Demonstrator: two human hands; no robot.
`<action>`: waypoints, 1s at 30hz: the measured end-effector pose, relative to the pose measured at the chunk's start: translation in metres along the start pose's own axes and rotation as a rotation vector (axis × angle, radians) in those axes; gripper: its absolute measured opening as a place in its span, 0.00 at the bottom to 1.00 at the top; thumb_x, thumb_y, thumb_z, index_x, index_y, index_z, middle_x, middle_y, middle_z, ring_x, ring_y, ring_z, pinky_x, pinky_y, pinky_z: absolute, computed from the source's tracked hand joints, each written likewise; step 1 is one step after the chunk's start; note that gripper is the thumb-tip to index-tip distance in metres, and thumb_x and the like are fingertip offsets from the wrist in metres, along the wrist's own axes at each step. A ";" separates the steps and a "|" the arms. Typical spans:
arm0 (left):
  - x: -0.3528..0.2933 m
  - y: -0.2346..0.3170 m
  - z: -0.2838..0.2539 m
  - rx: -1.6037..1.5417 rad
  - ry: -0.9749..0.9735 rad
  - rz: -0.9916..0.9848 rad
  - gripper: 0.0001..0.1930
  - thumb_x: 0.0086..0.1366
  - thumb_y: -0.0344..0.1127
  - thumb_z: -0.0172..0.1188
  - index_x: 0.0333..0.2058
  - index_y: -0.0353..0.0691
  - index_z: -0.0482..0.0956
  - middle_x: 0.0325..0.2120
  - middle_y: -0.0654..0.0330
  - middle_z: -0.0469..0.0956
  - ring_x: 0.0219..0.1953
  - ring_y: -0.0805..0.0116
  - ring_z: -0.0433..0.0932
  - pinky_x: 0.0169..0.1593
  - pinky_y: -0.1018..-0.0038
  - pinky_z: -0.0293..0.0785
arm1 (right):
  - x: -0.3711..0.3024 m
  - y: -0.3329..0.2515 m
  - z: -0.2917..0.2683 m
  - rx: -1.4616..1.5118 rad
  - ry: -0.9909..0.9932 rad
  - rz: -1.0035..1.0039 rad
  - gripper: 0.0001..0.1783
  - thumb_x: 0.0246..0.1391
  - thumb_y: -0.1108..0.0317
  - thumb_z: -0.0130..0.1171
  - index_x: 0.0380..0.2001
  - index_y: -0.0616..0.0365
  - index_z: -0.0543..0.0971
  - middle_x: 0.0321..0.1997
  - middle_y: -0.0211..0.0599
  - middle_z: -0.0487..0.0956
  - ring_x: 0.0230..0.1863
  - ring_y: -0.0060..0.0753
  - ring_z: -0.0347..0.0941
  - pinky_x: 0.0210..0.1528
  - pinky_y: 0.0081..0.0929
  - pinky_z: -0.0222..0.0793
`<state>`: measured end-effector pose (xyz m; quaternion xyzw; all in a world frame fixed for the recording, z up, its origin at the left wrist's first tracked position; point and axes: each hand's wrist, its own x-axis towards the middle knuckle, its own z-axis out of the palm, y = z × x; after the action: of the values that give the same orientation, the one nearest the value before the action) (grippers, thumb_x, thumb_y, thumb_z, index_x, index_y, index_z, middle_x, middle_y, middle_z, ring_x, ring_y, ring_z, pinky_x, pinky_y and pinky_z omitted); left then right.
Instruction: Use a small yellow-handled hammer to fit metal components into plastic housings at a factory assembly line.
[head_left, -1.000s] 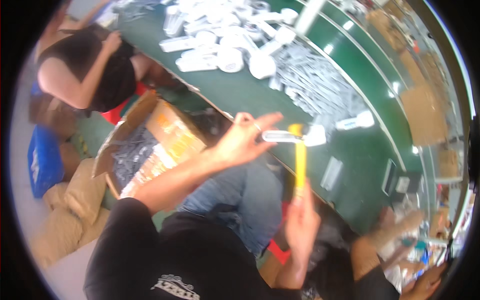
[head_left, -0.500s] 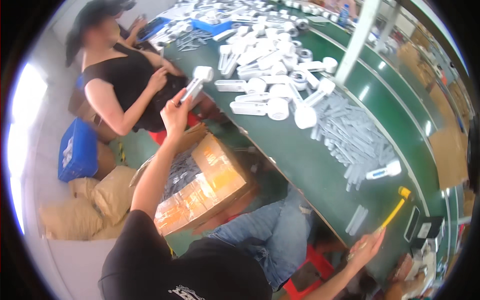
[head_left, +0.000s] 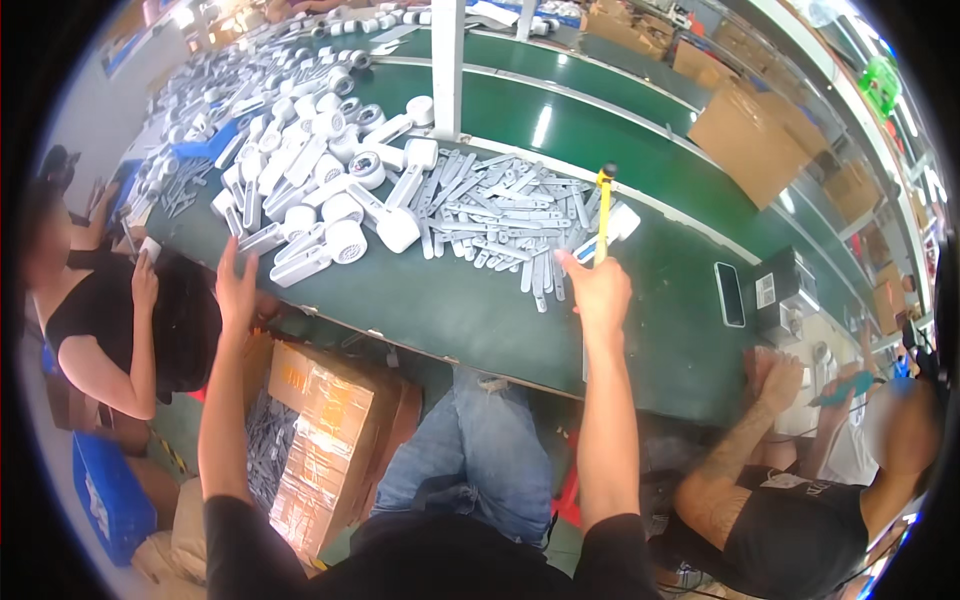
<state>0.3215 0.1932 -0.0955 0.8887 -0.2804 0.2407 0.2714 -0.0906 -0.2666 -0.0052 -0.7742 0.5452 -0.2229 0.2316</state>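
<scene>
My left hand point(head_left: 236, 290) is at the left edge of the green table with fingers apart, and nothing shows in it. It is beside a pile of white handheld devices point(head_left: 330, 180) with round heads and long slotted handles. My right hand point(head_left: 600, 297) is closed round the handle of a yellow hammer point(head_left: 604, 212), held upright with its dark-tipped head at the top. Left of and behind that hand lies a heap of flat grey plastic strips point(head_left: 500, 205). Behind the hammer, a single white device point(head_left: 622, 222) is partly hidden.
An open cardboard box point(head_left: 335, 425) of grey parts stands below the table point(head_left: 480, 330). A phone point(head_left: 729, 294) and a dark box point(head_left: 785, 290) lie at right. Co-workers sit on both sides, one person's hands point(head_left: 775, 378) at the right table edge. A white post point(head_left: 447, 70) rises behind.
My view has swung to the right. My left hand, which held up a white device, is now lower at the pile without it. My right hand has brought the hammer beside the grey strips.
</scene>
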 end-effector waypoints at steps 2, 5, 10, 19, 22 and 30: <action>-0.036 0.055 -0.016 -0.181 -0.061 -0.095 0.29 0.73 0.37 0.64 0.70 0.40 0.72 0.70 0.46 0.71 0.71 0.48 0.70 0.73 0.59 0.65 | 0.020 0.033 0.016 0.007 0.100 -0.036 0.35 0.56 0.42 0.73 0.35 0.73 0.83 0.26 0.58 0.84 0.28 0.54 0.84 0.33 0.46 0.79; -0.090 0.090 -0.061 -0.252 -0.105 -0.066 0.27 0.72 0.28 0.63 0.68 0.39 0.73 0.69 0.48 0.72 0.71 0.50 0.71 0.72 0.61 0.67 | 0.020 0.055 -0.010 0.098 0.259 -0.130 0.24 0.64 0.54 0.67 0.36 0.71 0.83 0.20 0.46 0.82 0.17 0.38 0.82 0.21 0.37 0.78; -0.140 0.127 -0.074 -0.347 -0.153 -0.056 0.25 0.67 0.21 0.65 0.63 0.36 0.79 0.62 0.47 0.80 0.65 0.52 0.78 0.71 0.60 0.69 | -0.060 0.028 -0.110 0.412 0.040 0.058 0.14 0.68 0.63 0.66 0.44 0.66 0.82 0.19 0.31 0.76 0.13 0.21 0.70 0.15 0.26 0.66; -0.060 0.355 -0.049 -0.496 -0.366 0.812 0.26 0.59 0.38 0.75 0.56 0.41 0.82 0.54 0.54 0.82 0.61 0.49 0.78 0.72 0.49 0.67 | -0.117 0.022 -0.032 0.508 -0.685 -0.121 0.17 0.62 0.64 0.72 0.50 0.63 0.85 0.25 0.31 0.81 0.25 0.21 0.77 0.30 0.27 0.74; -0.061 0.365 -0.013 -0.505 -0.641 0.811 0.21 0.58 0.36 0.74 0.51 0.40 0.83 0.44 0.56 0.84 0.51 0.51 0.82 0.70 0.52 0.69 | -0.120 0.041 -0.007 0.547 -0.560 -0.229 0.20 0.59 0.65 0.75 0.53 0.62 0.86 0.34 0.37 0.84 0.38 0.29 0.81 0.46 0.30 0.78; -0.069 0.378 -0.018 -0.542 -0.530 0.688 0.14 0.58 0.35 0.73 0.43 0.40 0.87 0.35 0.57 0.85 0.42 0.52 0.83 0.56 0.57 0.74 | -0.136 0.040 -0.004 0.657 -0.306 -0.289 0.16 0.60 0.77 0.72 0.51 0.64 0.86 0.36 0.26 0.80 0.23 0.13 0.70 0.22 0.18 0.63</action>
<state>0.0286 -0.0326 0.0088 0.6733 -0.6681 0.0014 0.3168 -0.1642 -0.1501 -0.0390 -0.7519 0.2889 -0.2979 0.5122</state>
